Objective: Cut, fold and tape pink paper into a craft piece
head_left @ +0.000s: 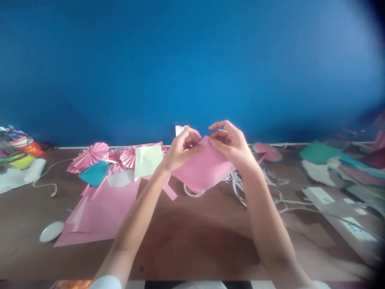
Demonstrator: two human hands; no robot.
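Note:
A pink sheet of paper (204,168) is held up above the brown table (192,237), at the middle of the view. My left hand (180,148) pinches its upper left edge with fingers closed. My right hand (231,144) grips the upper right edge, fingers curled over the paper. Both hands meet at the sheet's top corner. Behind the hands a small phone (181,129) leans against the blue wall.
Pink paper fans (90,154), a pale green sheet (148,159), a teal piece (94,173) and large pink sheets (102,212) lie at left. White paper strips (240,186) lie at centre right. A white oval object (51,231) sits front left. Power strips (339,216) and coloured papers (331,156) are at right.

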